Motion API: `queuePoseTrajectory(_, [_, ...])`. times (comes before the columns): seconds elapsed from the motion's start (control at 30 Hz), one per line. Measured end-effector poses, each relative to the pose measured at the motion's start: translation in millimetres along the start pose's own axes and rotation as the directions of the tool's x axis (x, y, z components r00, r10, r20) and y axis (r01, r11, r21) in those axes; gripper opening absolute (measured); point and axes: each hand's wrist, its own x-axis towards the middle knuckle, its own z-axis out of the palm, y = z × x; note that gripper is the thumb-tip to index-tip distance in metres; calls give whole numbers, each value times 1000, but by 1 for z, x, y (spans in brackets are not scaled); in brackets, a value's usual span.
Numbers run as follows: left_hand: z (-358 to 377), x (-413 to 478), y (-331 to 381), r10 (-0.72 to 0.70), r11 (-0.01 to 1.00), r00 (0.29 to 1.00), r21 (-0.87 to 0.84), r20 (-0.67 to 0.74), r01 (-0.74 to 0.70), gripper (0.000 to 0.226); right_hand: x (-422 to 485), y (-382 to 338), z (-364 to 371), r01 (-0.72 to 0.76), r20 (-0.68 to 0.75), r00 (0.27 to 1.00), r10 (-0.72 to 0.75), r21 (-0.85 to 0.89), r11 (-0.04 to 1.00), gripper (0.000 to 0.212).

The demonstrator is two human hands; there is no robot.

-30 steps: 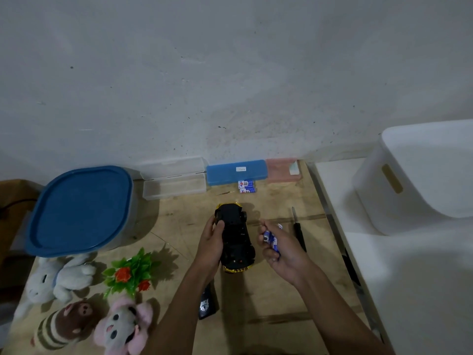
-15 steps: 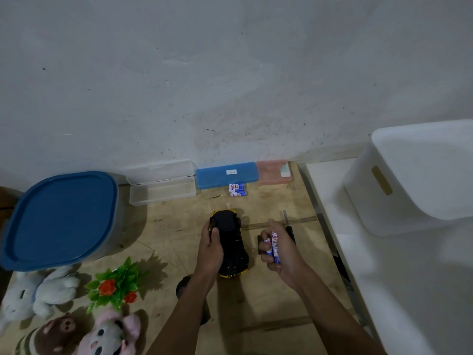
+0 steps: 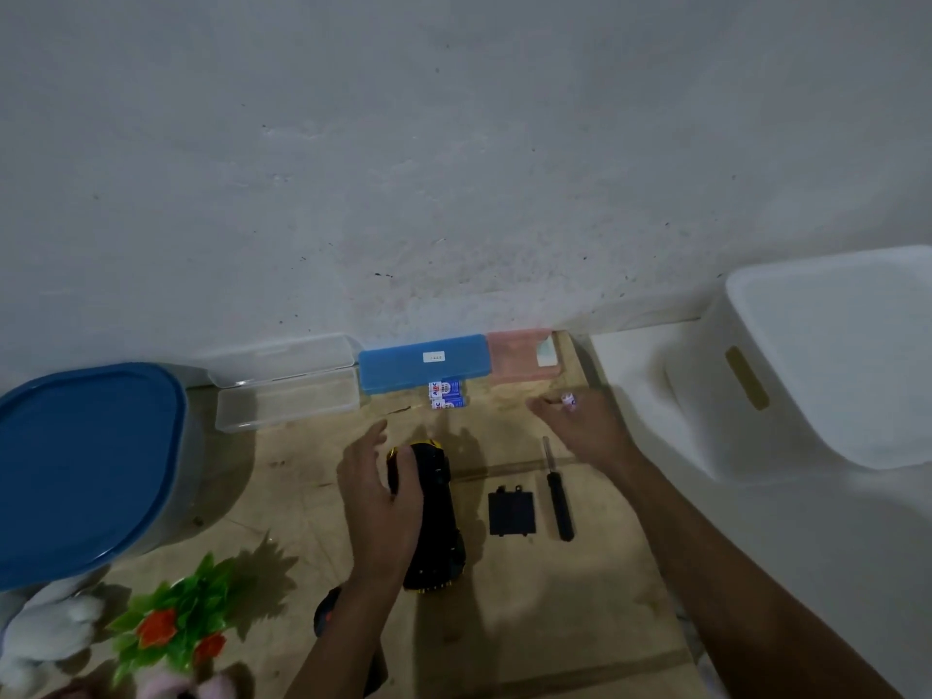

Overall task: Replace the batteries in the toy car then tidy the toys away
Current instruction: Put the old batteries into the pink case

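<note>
The black toy car (image 3: 436,522) with yellow trim lies lengthwise on the wooden table. My left hand (image 3: 381,496) rests against its left side, thumb over the body and fingers stretched forward. My right hand (image 3: 585,428) reaches toward the pink box (image 3: 514,363) at the wall and grips used batteries (image 3: 569,400), with one end poking out between the fingers. A black battery cover (image 3: 512,512) and a screwdriver (image 3: 557,491) lie right of the car. Two blue-and-white batteries (image 3: 446,395) lie in front of the blue box (image 3: 423,363).
A clear open box (image 3: 287,396) sits left of the blue one. A large blue-lidded container (image 3: 85,471) stands at the left, a white bin (image 3: 827,360) on the white surface at the right. A plastic plant (image 3: 171,623) and plush toys (image 3: 45,633) fill the near left.
My right hand moved from beside the car toward the far right, carrying the batteries. My left hand's fingers straightened on the car. The view shifted, and the cover and screwdriver show fully.
</note>
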Motion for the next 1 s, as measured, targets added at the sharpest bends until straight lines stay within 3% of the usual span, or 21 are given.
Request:
queuePoseTrajectory(0.03, [5,6,9,69,998,997,5,18,-69,28,15,2,-5,46,-31,998,-50,-108,993,14])
queuePoseTrajectory(0.07, [13,14,18,104,995,992,-4,73,-104,21,30,3,-9,78,-50,994,-93,-241,967,23])
queuePoseTrajectory(0.13, [37,33,28,68,997,967,13,245,-74,13,55,6,-13,119,-47,986,-160,-471,874,41])
queuePoseTrajectory(0.23, [78,60,34,-57,985,896,173,441,-22,22,84,5,-9,213,33,952,-303,-782,585,46])
queuePoseTrajectory(0.3, [100,71,36,-78,981,871,195,485,-21,26,96,0,-4,252,100,932,-348,-870,423,45])
queuePoseTrajectory(0.43, [137,83,31,-136,981,892,184,430,61,20,108,-7,-3,328,218,902,-373,-908,261,49])
queuePoseTrajectory(0.57, [155,86,15,-175,977,923,174,343,120,18,109,-10,-5,394,300,865,-401,-902,177,50])
queuePoseTrajectory(0.8, [159,84,6,-152,987,927,103,342,124,22,116,-21,0,484,440,844,-307,-871,82,29])
queuePoseTrajectory(1.0, [157,85,8,-151,986,928,116,340,118,22,117,-49,-16,515,474,833,-285,-852,91,16])
